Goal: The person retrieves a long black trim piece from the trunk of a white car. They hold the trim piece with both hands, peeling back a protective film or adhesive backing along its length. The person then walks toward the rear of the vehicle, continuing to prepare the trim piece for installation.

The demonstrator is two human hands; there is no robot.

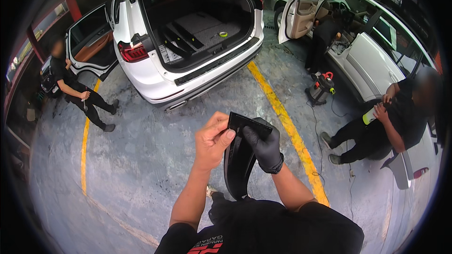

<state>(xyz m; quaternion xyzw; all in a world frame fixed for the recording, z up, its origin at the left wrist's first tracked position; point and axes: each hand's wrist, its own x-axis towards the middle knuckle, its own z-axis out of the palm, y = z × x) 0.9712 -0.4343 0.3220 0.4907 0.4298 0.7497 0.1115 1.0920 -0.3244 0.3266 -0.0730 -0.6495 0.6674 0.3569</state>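
A long, curved black trim strip [238,160] hangs in front of my chest, gripped by both hands at its top end. My bare left hand [213,140] pinches the upper left edge with thumb and fingers. On my right hand [264,145] is a black glove, and it clasps the strip's upper right side. The lower end of the strip dangles toward my dark shirt.
A white car [141,73] with its boot lid up stands ahead, black parts lying in the boot [197,30]. A second white car [372,56] with open doors is at right. Three people work nearby. A red-and-black vacuum [321,87] and a yellow floor line [282,117] lie to the right.
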